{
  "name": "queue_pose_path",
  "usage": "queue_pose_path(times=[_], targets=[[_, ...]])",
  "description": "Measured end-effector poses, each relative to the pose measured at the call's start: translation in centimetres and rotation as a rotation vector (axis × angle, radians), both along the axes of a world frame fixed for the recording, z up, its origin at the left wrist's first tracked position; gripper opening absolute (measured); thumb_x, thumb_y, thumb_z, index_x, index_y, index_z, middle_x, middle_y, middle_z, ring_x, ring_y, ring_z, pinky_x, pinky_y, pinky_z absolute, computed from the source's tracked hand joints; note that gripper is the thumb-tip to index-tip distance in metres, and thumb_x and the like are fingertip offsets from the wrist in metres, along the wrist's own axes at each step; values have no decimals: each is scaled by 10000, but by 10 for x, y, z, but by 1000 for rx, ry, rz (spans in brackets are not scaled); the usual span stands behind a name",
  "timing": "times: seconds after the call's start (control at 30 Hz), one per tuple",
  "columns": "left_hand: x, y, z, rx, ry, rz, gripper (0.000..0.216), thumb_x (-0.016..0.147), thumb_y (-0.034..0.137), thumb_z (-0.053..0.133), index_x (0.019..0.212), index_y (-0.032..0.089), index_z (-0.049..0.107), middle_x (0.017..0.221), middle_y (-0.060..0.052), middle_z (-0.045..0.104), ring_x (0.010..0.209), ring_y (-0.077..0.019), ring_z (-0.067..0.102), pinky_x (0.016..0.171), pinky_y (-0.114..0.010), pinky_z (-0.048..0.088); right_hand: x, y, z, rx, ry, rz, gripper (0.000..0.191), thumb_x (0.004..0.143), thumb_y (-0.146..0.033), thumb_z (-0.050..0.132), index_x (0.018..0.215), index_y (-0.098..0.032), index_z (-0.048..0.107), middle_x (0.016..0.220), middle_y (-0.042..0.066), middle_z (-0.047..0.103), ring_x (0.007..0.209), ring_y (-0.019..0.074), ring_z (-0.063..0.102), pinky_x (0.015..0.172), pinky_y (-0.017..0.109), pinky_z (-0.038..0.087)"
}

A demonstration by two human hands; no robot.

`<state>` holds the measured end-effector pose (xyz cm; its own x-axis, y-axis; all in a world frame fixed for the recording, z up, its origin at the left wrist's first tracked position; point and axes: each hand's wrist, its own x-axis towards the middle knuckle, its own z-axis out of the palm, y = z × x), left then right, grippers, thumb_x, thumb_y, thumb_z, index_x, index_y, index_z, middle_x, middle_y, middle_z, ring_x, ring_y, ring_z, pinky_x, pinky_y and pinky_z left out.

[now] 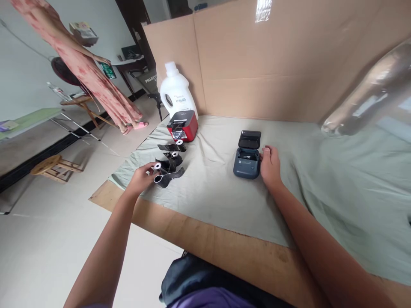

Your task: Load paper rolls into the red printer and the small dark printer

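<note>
My left hand (141, 177) is at the left of the cloth, thumb and fingertips closed on the edge of a black roll with a white core (157, 166). Beside it lie a loosely curled black strip (170, 176), another black roll (175, 157) and, farther back, a black roll with its tail unrolled (181, 146). To the right, a dark blue portable label printer (246, 168) lies with its lid (249, 139) flipped back and its compartment exposed. My right hand (270, 166) has its fingers curled against the printer's right side, some of them hidden.
A red and black box-shaped device (183, 126) stands before a white jug (178, 92). Cardboard (257, 77) walls the back; a plastic-wrapped bundle (366, 94) lies right. The wooden table edge (192, 231) is near me. A person in a pink dress (80, 64) stands far left, by a stool (48, 164).
</note>
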<state>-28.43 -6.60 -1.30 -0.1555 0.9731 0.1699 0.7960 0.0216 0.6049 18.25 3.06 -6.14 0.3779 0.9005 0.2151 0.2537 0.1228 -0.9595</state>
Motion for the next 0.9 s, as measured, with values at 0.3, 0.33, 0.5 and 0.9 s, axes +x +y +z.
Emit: queue_pose_path(times=[0.3, 0.33, 0.5, 0.9], targets=[[8, -15, 2, 96, -68, 161, 539, 766, 421, 613, 1263, 212, 619, 1173, -86, 678, 809, -183, 585, 755, -307, 480, -2, -2, 3, 7, -3, 7, 489, 964, -565, 374, 1229, -200, 563, 1164, 105, 659, 951, 228, 660, 912, 440, 521], [14, -25, 0, 151, -126, 203, 513, 808, 425, 569, 1271, 207, 600, 1214, -99, 669, 863, -197, 606, 775, -315, 490, -2, -2, 2, 4, -4, 9, 492, 963, -568, 374, 1229, -201, 563, 1161, 104, 660, 947, 228, 660, 910, 440, 521], [49, -66, -7, 11, -170, 67, 451, 853, 485, 609, 1207, 207, 635, 1191, -82, 694, 1043, -267, 632, 951, -378, 476, 0, 0, -1, 32, -39, 1, 507, 956, -591, 370, 1218, -208, 575, 1152, 105, 666, 973, 246, 654, 922, 462, 507], [95, -35, 48, 266, -41, -88, 342, 871, 417, 560, 1128, 213, 656, 1317, -78, 626, 1244, -295, 566, 1093, -414, 424, -1, -4, 2, 32, -54, 6, 490, 958, -571, 352, 1214, -215, 570, 1187, 108, 656, 1098, 258, 618, 961, 451, 481]])
